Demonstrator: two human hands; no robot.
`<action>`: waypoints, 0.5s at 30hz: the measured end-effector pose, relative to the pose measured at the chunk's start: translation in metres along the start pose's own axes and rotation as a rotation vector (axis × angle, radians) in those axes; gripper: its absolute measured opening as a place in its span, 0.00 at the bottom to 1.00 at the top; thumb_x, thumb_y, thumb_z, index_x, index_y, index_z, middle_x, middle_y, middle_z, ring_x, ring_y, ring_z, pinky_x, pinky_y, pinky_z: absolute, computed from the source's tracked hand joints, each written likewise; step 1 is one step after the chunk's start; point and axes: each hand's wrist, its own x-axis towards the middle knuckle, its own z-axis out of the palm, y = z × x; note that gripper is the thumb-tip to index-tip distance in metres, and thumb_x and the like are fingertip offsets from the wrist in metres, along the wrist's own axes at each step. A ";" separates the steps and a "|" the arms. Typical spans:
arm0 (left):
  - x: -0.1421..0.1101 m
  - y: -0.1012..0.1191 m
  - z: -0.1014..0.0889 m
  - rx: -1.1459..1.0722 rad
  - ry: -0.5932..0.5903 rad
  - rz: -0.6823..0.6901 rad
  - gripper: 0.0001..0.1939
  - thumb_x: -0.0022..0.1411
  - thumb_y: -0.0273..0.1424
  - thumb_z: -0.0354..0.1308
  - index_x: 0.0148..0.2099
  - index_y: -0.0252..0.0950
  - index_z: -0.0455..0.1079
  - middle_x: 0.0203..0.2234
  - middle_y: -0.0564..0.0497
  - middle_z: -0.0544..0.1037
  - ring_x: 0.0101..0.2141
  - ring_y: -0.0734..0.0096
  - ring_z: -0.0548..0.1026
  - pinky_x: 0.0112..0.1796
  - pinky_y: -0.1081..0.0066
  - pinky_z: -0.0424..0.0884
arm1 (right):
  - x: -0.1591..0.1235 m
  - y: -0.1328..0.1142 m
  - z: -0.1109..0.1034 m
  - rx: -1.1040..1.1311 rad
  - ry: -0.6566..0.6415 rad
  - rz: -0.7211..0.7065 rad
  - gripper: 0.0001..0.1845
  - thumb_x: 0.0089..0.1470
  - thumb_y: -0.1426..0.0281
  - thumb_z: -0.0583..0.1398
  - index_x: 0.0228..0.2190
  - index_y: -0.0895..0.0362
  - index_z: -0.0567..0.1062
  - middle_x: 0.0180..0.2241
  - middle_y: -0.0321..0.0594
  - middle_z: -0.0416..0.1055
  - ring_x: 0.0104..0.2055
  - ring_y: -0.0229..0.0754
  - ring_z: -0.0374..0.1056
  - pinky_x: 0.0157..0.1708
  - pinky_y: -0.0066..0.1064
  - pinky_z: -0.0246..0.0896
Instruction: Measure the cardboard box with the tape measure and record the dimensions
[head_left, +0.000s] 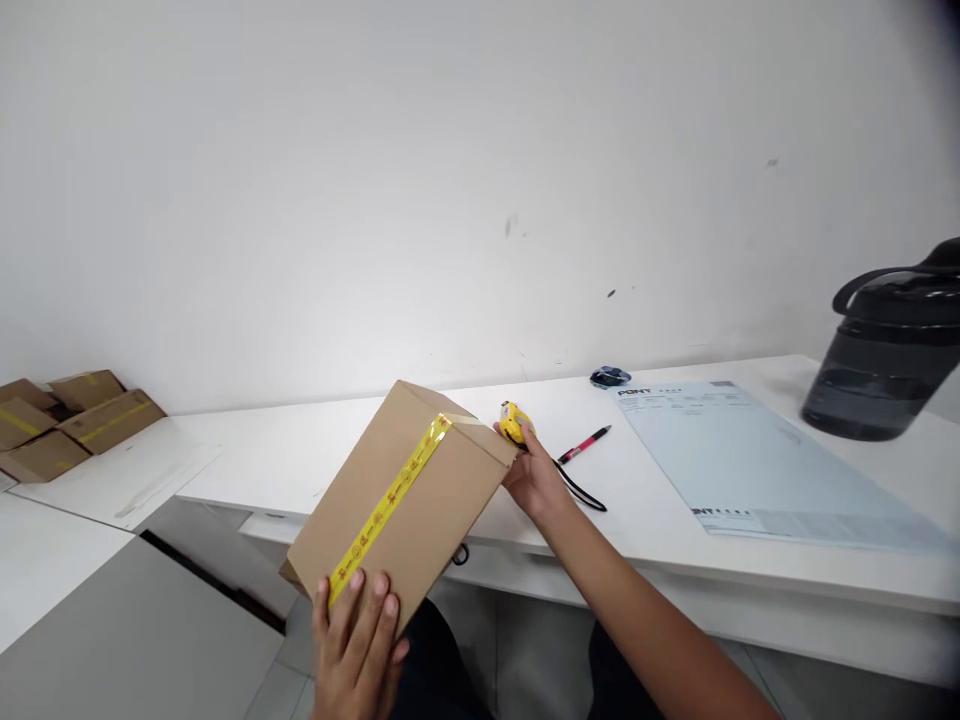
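Observation:
A brown cardboard box (416, 495) with a strip of yellow printed tape is held tilted over the front edge of the white table. My left hand (356, 640) grips its near end, fingers laid along the taped face. At the box's far right corner, my right hand (534, 475) is closed around a yellow tape measure (515, 422), fingers up against the cardboard. A black wrist strap (581, 488) trails from that hand onto the table. Just beyond it lies a red and black pen (585, 444). The box's underside is hidden.
Several small taped boxes (112, 420) are grouped at the far left. On the right, a pale blue printed sheet (735, 450) lies flat, and a dark water bottle (881, 365) stands behind it. A small blue patterned object (610, 377) sits by the wall (450, 200).

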 end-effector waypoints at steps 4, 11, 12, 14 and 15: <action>-0.018 -0.017 0.006 0.025 0.047 0.041 0.41 0.61 0.20 0.57 0.72 0.41 0.50 0.71 0.47 0.51 0.70 0.56 0.51 0.68 0.44 0.46 | -0.016 -0.009 0.017 0.026 -0.155 -0.089 0.26 0.48 0.47 0.66 0.42 0.52 0.76 0.40 0.39 0.80 0.48 0.48 0.75 0.40 0.37 0.73; -0.006 -0.007 0.053 -0.039 0.010 -0.017 0.57 0.56 0.19 0.64 0.75 0.35 0.29 0.72 0.30 0.34 0.70 0.41 0.41 0.62 0.38 0.57 | -0.064 -0.061 0.056 -0.012 -0.186 -0.494 0.26 0.48 0.52 0.70 0.45 0.51 0.73 0.42 0.35 0.79 0.47 0.41 0.75 0.45 0.32 0.71; -0.003 0.002 0.065 -0.072 0.006 -0.031 0.55 0.58 0.20 0.63 0.74 0.32 0.28 0.71 0.28 0.32 0.70 0.40 0.40 0.61 0.39 0.58 | -0.066 -0.067 0.060 -0.043 -0.170 -0.541 0.27 0.48 0.52 0.70 0.44 0.51 0.73 0.42 0.35 0.79 0.46 0.41 0.75 0.44 0.33 0.71; 0.003 0.021 0.091 -0.146 -0.002 -0.079 0.51 0.62 0.21 0.58 0.73 0.26 0.25 0.71 0.25 0.31 0.70 0.41 0.39 0.61 0.43 0.60 | -0.063 -0.075 0.067 -0.131 -0.139 -0.623 0.27 0.48 0.51 0.69 0.44 0.51 0.71 0.41 0.36 0.79 0.44 0.42 0.76 0.43 0.34 0.71; 0.005 0.030 0.102 -0.184 -0.005 -0.111 0.49 0.64 0.22 0.56 0.73 0.25 0.24 0.71 0.25 0.31 0.71 0.42 0.38 0.61 0.44 0.61 | -0.059 -0.078 0.069 -0.185 -0.121 -0.654 0.28 0.48 0.50 0.68 0.45 0.51 0.70 0.41 0.35 0.78 0.43 0.42 0.76 0.42 0.34 0.71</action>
